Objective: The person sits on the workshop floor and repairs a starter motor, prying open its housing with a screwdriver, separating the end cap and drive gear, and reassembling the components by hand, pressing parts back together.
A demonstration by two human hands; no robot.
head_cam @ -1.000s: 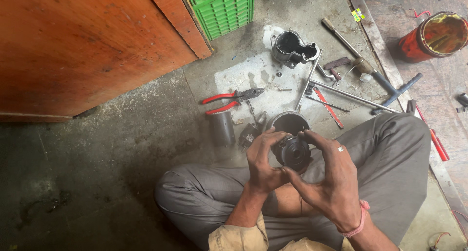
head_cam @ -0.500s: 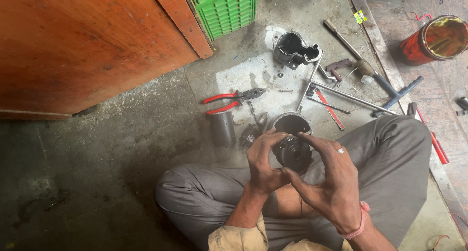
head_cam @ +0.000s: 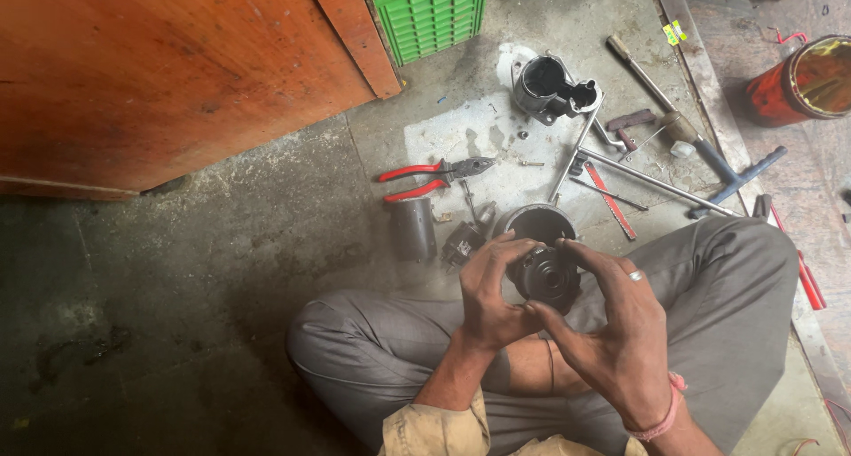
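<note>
Black and greasy, the round metal motor part [head_cam: 550,277] sits at lower centre of the frame, pinched between the left hand [head_cam: 492,296] and the right hand [head_cam: 620,332], fingers curled round its rim, seemingly to steady it. Just above it lies a dark open metal housing [head_cam: 534,221], with red-handled pliers [head_cam: 430,177] further up-left, within reach.

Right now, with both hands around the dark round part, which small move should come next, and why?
Probably a slight turn of the dark round part: the left hand and right hand grip its rim with fingertips, above the lap, so its face can be checked.

Left hand [head_cam: 492,292] and right hand [head_cam: 612,332] together before crossed legs, fingers curled inward.
</note>
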